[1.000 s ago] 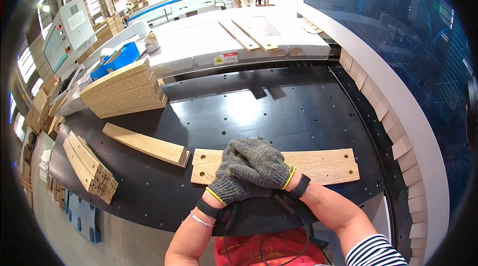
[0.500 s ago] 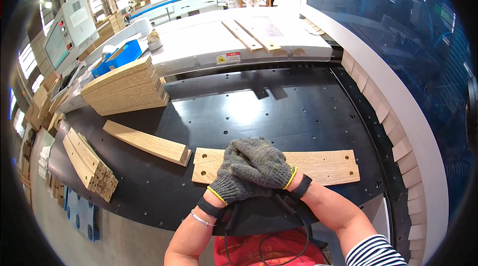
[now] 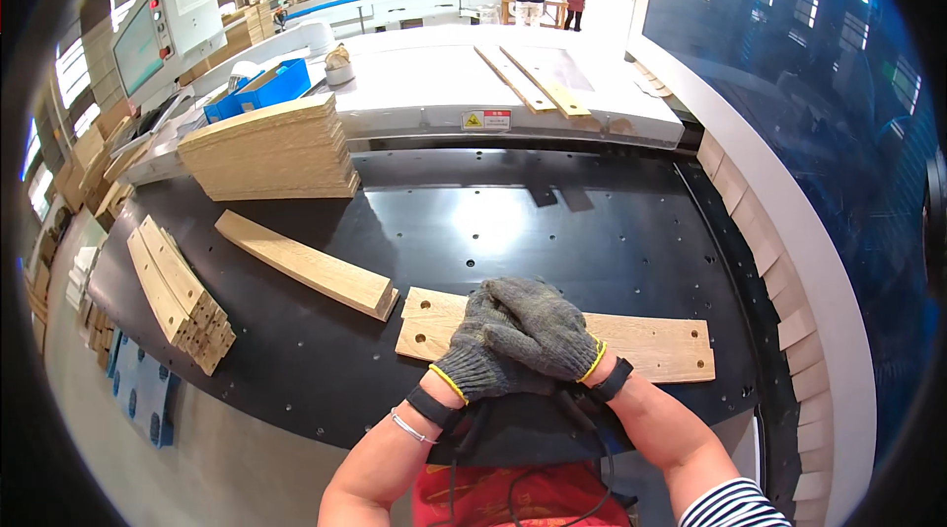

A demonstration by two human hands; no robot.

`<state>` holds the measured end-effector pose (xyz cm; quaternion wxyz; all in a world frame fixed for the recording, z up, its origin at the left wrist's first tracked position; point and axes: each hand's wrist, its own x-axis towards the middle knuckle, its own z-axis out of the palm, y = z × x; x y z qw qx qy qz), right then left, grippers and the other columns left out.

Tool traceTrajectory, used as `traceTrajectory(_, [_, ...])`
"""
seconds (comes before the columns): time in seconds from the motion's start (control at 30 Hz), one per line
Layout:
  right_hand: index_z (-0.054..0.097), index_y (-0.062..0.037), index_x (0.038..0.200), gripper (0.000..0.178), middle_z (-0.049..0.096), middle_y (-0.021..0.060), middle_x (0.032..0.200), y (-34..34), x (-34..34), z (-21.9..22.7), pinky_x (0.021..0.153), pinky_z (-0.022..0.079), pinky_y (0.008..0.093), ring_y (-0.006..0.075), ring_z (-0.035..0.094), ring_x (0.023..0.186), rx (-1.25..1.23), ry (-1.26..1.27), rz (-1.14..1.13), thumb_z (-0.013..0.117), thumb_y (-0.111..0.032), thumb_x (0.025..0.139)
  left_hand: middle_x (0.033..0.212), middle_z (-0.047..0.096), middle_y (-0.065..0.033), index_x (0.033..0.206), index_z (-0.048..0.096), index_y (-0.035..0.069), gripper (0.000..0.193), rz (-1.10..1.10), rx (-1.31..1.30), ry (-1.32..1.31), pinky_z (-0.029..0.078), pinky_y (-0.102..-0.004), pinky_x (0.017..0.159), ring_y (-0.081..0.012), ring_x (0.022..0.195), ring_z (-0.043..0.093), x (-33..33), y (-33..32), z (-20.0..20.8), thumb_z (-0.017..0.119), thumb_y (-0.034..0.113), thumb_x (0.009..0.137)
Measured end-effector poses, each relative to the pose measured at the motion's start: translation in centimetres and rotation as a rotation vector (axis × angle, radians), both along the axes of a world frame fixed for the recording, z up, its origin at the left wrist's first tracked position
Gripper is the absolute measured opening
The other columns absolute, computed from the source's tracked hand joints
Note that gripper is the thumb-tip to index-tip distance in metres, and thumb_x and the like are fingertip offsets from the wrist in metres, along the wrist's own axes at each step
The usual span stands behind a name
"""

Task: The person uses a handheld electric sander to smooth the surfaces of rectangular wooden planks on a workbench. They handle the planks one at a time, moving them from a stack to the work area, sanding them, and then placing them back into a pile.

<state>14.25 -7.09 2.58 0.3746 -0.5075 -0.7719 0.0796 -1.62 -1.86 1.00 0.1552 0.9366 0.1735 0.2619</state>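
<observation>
My left hand (image 3: 480, 361) and my right hand (image 3: 546, 323) wear grey knit gloves with yellow cuffs. The right hand lies across the left, its fingers resting over it; the left fingers are mostly hidden beneath. Both are over the middle of two pale wooden boards (image 3: 651, 343), which lie edge to edge with dark holes near their ends. Whether the gloves press on the boards I cannot tell. Left of these lies a curved wooden strip (image 3: 306, 263), its end close to the boards. No object shows in either hand.
A stack of slats (image 3: 181, 298) sits at the black table's (image 3: 473, 221) left edge. Behind stand stacked boards (image 3: 271, 150), a blue bin (image 3: 276, 85) and a control panel (image 3: 168, 24). Two strips (image 3: 533, 80) lie on the white machine bed. A dark blue machine panel (image 3: 789, 112) borders the right.
The whole view has shifted slightly, so the boards and table sit a little further right. My hands keep the same overlapped pose over the boards.
</observation>
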Motion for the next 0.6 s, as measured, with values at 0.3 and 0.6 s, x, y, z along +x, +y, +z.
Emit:
traceTrajectory(0.3, [0.064,0.0012,0.138,0.064,0.069,0.0267,0.134,-0.6,-0.5,1.2,0.110,0.047,0.0519,0.0450,0.065,0.123,-0.077,-0.008,-0.010,0.068,-0.048,0.097,0.149,0.062,-0.0140,0.147,0.060,0.013,0.103,0.027,0.009,0.083,0.031,-0.0533,0.123,-0.0370,0.142,0.051,0.0,0.5,-1.2,0.085,0.075,0.069])
traceTrajectory(0.6, [0.063,0.0005,0.143,0.065,0.067,0.0264,0.139,-0.7,-0.6,0.9,0.113,0.046,0.0508,0.0442,0.063,0.127,-0.116,0.017,-0.021,0.069,-0.046,0.098,0.146,0.063,-0.0158,0.146,0.061,0.013,0.108,0.015,-0.033,0.046,0.033,-0.0539,0.122,-0.0400,0.140,0.052,-0.6,-0.1,0.3,0.088,0.076,0.062])
